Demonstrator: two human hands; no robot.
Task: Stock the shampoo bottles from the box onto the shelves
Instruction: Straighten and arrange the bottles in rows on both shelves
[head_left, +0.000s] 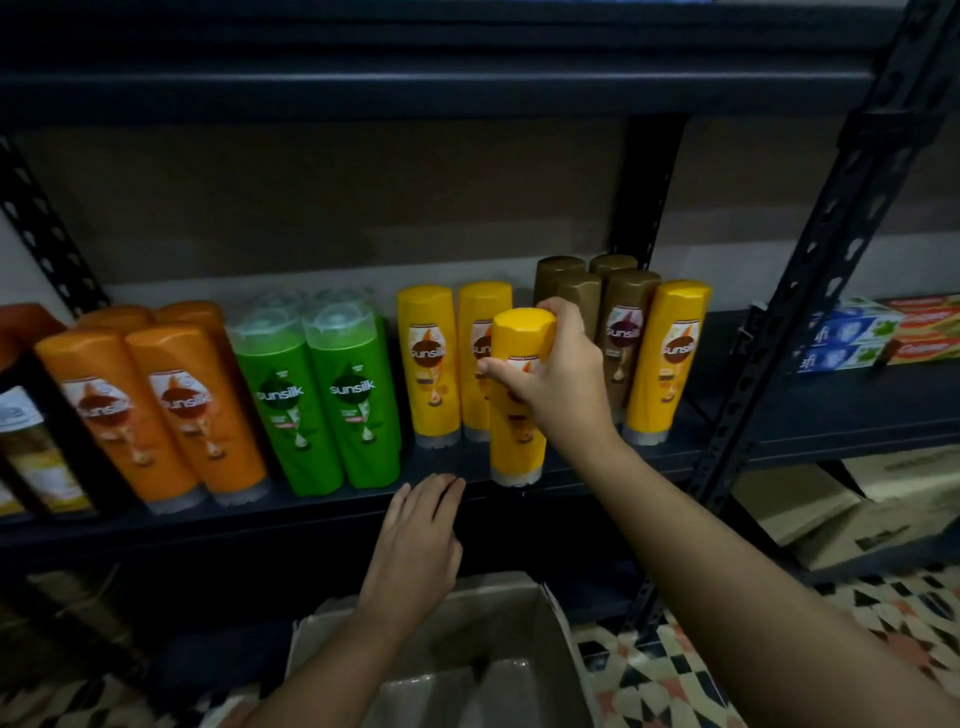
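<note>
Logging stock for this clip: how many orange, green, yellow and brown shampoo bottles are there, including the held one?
Orange bottles: 4
Green bottles: 4
Yellow bottles: 4, one gripped by the right hand
Brown bottles: 4
Total: 16

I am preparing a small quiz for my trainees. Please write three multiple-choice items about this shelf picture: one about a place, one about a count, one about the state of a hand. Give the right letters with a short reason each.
1. Where is the yellow bottle that the right hand grips?
A. inside the box
B. at the shelf's front edge
C. on the floor

2. How many green bottles stand in the front row?
A. two
B. four
C. five

3. How is the left hand?
A. gripping a bottle
B. inside the box
C. flat, fingers at the shelf edge

Answers: 1 B, its base sits at the front edge; 2 A, two labels face forward; 3 C, its fingers are straight and hold nothing.
</note>
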